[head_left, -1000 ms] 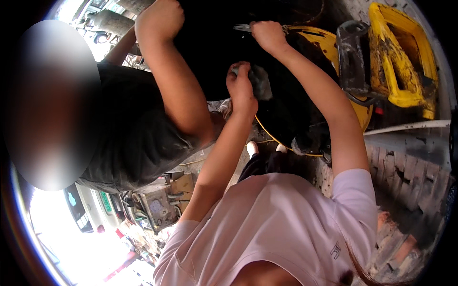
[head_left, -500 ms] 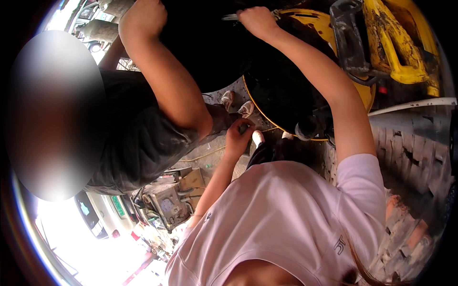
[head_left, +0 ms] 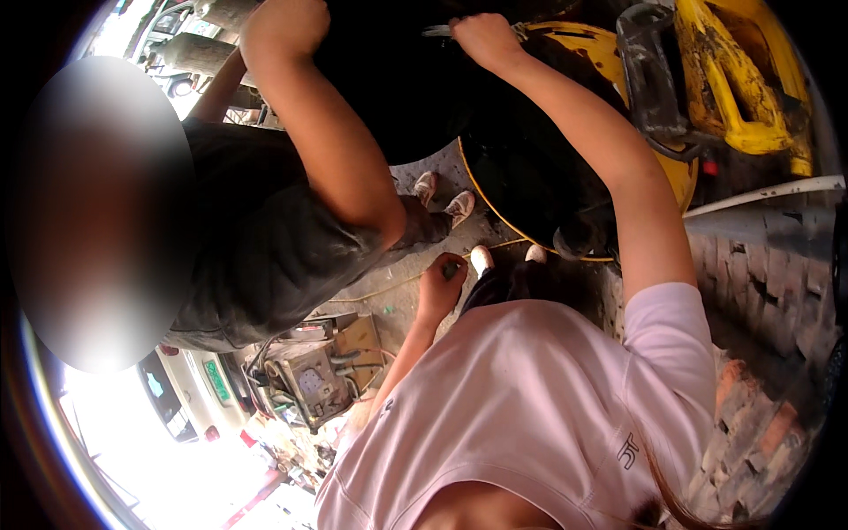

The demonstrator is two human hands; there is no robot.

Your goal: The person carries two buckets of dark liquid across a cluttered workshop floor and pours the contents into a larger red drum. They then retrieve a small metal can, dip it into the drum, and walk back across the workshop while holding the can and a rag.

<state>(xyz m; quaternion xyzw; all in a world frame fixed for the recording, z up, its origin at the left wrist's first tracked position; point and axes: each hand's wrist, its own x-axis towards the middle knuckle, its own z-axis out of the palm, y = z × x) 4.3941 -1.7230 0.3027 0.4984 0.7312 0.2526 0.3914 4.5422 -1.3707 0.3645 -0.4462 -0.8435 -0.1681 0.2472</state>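
My right hand (head_left: 488, 42) is stretched out far ahead with its fingers closed. A thin, pale, rod-like thing (head_left: 437, 32) sticks out on both sides of the fist; its kind does not show. Below it lies a large dark round surface with a yellow rim (head_left: 473, 177). My left hand (head_left: 442, 281) hangs low in front of my body, curled around a small dark object (head_left: 450, 270) that I cannot make out. To the left, a co-worker's bare arm (head_left: 340, 141) reaches forward, ending in a closed hand (head_left: 284, 31) beside a big black shape (head_left: 380, 79).
Yellow and black metal frames (head_left: 729, 79) stand at the far right, above a pale pipe (head_left: 768, 194) and a brick wall (head_left: 760, 291). A grimy box-shaped machine (head_left: 309, 380) with hoses sits at lower left. A vehicle (head_left: 194, 389) is behind it.
My left hand has dropped slightly toward my body, still closed. My right hand stays closed at nearly the same place. The co-worker's arm has shifted a little to the right in view.
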